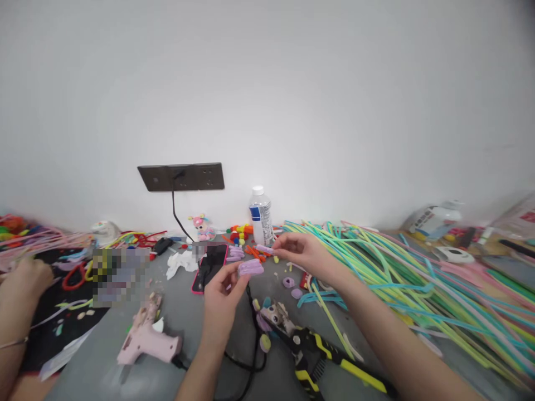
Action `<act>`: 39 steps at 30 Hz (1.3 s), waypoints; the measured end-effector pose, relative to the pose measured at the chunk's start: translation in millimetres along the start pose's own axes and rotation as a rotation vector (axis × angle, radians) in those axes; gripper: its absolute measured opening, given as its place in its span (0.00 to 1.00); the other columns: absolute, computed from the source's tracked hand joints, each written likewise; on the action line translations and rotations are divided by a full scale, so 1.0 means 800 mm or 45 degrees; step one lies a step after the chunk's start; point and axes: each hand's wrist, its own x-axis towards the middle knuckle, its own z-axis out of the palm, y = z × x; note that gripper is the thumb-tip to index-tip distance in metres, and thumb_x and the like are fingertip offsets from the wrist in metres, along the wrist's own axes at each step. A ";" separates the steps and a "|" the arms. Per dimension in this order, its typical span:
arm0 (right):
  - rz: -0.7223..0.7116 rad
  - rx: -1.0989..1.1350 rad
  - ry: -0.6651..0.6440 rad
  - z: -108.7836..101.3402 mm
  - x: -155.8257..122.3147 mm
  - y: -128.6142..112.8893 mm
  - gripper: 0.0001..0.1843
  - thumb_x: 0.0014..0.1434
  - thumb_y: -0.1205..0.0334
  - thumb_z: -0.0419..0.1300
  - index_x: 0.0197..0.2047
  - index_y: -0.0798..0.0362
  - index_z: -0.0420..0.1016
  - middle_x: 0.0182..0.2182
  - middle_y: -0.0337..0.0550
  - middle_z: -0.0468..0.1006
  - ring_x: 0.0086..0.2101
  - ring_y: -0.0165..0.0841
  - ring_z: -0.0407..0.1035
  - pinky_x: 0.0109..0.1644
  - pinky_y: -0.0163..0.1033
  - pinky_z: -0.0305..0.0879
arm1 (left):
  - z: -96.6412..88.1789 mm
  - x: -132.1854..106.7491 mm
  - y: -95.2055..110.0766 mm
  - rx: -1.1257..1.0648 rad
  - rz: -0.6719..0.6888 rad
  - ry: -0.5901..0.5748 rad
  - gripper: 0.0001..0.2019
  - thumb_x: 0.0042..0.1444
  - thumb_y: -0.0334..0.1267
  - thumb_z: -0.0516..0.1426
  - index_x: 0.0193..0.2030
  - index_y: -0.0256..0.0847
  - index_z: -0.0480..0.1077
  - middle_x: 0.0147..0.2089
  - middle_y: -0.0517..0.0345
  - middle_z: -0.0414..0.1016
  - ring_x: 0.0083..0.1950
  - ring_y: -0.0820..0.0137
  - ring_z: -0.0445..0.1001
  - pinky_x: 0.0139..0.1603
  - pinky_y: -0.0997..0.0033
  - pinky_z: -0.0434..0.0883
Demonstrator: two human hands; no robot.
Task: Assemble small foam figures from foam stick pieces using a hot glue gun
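Observation:
My left hand [224, 287] pinches a small bundle of folded lilac pipe cleaner [251, 268] between thumb and fingers. To its right, my right hand [307, 254] is closed on a short lilac pipe cleaner piece [264, 249] at its fingertips. More short lilac pieces [236, 253] lie on the table behind my left hand. Orange pieces [256, 253] are scattered just beyond the two hands. Two lilac discs, one like a ring [288, 282], rest below my right hand.
A pink glue gun [150, 342] lies left, yellow-black pliers [307, 348] in front. A phone [212, 264], a bottle [261, 217] and a small doll [203, 227] stand or lie behind. Long pipe cleaners [401, 273] cover the right. Another person's hand [29, 278] is at far left.

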 end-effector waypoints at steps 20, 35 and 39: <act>-0.521 -0.311 -0.032 0.016 -0.026 -0.006 0.05 0.61 0.71 0.65 0.35 0.52 0.79 0.38 0.43 0.72 0.40 0.35 0.70 0.46 0.40 0.66 | 0.008 -0.009 0.001 0.112 0.066 -0.122 0.12 0.49 0.42 0.66 0.38 0.39 0.82 0.25 0.65 0.60 0.26 0.76 0.60 0.26 0.77 0.58; -0.600 -0.419 -0.043 0.022 -0.030 -0.007 0.07 0.60 0.73 0.63 0.35 0.51 0.78 0.37 0.42 0.73 0.41 0.36 0.71 0.46 0.40 0.66 | 0.005 -0.012 0.000 0.089 0.064 -0.081 0.10 0.49 0.41 0.66 0.36 0.39 0.82 0.25 0.65 0.62 0.26 0.76 0.60 0.27 0.77 0.60; -0.609 -0.469 -0.037 0.024 -0.032 -0.007 0.07 0.60 0.73 0.63 0.35 0.50 0.77 0.36 0.42 0.73 0.41 0.37 0.71 0.46 0.41 0.66 | 0.006 -0.012 0.004 0.096 0.085 -0.062 0.09 0.48 0.40 0.66 0.35 0.38 0.81 0.25 0.65 0.61 0.26 0.76 0.60 0.27 0.77 0.60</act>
